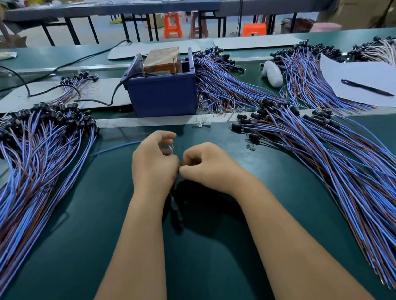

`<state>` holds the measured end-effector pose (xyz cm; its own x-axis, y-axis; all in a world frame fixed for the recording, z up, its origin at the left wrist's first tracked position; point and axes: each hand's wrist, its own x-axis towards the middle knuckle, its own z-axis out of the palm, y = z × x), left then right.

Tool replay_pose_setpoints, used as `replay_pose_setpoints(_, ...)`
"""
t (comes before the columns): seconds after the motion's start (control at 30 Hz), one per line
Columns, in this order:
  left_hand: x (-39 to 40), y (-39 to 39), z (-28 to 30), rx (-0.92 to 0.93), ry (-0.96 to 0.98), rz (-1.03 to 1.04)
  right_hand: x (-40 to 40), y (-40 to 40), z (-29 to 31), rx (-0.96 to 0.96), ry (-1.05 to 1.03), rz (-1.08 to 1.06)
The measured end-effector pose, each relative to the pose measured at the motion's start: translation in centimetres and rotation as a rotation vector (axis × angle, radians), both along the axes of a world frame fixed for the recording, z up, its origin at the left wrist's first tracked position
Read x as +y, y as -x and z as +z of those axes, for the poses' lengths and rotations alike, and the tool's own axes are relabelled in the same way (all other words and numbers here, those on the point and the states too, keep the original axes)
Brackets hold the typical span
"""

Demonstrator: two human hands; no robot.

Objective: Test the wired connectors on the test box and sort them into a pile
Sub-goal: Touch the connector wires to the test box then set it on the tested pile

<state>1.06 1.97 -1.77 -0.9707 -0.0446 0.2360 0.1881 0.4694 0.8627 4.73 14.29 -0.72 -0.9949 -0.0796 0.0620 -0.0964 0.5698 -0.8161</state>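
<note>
Two bare forearms are seen reaching forward over a dark green work surface [232, 259], the hands nearly touching at the middle of the view. The left hand [154, 163] is curled, and a thin blue wire [115, 148] appears to be held by it; the wire is seen running away to the left from behind the fingers. The right hand [207, 166] is closed into a loose fist, thumb pressed to forefinger, as if something small is pinched, though what is pinched cannot be made out. A dark blurred shape, perhaps a connector with its lead, is seen hanging below the two hands.

The test box [161, 88], a blue bin with a brown block inside, is placed straight ahead of the hands, just beyond a pale strip. It is judged to be about equally near to both hands, slightly nearer the left. The sorted pile [34, 152] is spread to the left, its wires running toward the viewer with the black connectors at the far end. The unsorted pile [332, 156] is fanned out to the right.

The contacts on the box are hidden by its front wall.
</note>
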Motion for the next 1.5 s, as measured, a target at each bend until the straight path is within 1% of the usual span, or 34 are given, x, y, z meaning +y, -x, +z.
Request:
replay_pose_setpoints(0.07,0.4,-0.2,0.3,0.022,-0.189,0.012,-0.2,0.3,-0.2,0.061,0.011,-0.092)
replay_pose_setpoints(0.17,1.2,-0.6,1.0,-0.074,-0.604,-0.014,-0.5,0.5,-0.4,0.089,0.101,-0.244)
replay_pose_setpoints(0.23,1.5,-0.8,1.6,-0.200,-0.879,-0.068,-0.5,0.6,-0.2,0.066,0.286,-0.284)
replay_pose_setpoints(0.27,1.7,-0.9,1.8,-0.263,-0.978,-0.106,-0.4,0.5,0.0,0.049,0.422,-0.280)
replay_pose_setpoints(0.3,1.8,-1.0,1.9,-0.314,-1.022,-0.151,-0.2,0.5,0.2,0.039,0.565,-0.264)
replay_pose_setpoints(0.33,1.9,-1.1,2.0,-0.346,-1.010,-0.195,-0.1,0.4,0.3,0.042,0.678,-0.249)
replay_pose_setpoints(0.37,2.1,-1.3,2.0,-0.358,-0.963,-0.230,0.1,0.4,0.4,0.057,0.730,-0.242)
replay_pose_setpoints(0.43,2.5,-1.6,1.8,-0.348,-0.846,-0.271,0.3,0.4,0.3,0.088,0.734,-0.250)
replay_pose_setpoints(0.5,2.7,-1.6,1.7,-0.328,-0.788,-0.282,0.4,0.5,0.1,0.105,0.703,-0.265)
replay_pose_setpoints(0.63,2.5,-1.1,1.7,-0.345,-0.883,-0.264,0.3,0.3,0.1,0.153,0.570,-0.249)
replay_pose_setpoints(0.77,2.2,-1.2,1.4,-0.315,-0.848,-0.318,0.3,0.0,0.4,0.162,0.615,-0.192)
replay_pose_setpoints(0.87,1.8,-1.2,1.5,-0.320,-0.907,-0.348,0.3,0.0,0.4,0.160,0.648,-0.206)
replay_pose_setpoints(1.03,1.1,-0.8,1.6,-0.326,-0.968,-0.264,0.2,0.0,0.5,0.164,0.702,-0.213)
replay_pose_setpoints(1.27,0.7,0.3,1.2,-0.303,-1.013,-0.151,0.2,0.1,0.5,0.178,0.673,-0.225)
replay_pose_setpoints(1.33,0.6,0.6,1.0,-0.294,-0.991,-0.117,0.2,0.2,0.4,0.174,0.645,-0.226)
replay_pose_setpoints(1.5,0.6,0.7,0.5,-0.245,-0.845,-0.070,0.1,0.2,0.2,0.142,0.629,-0.220)
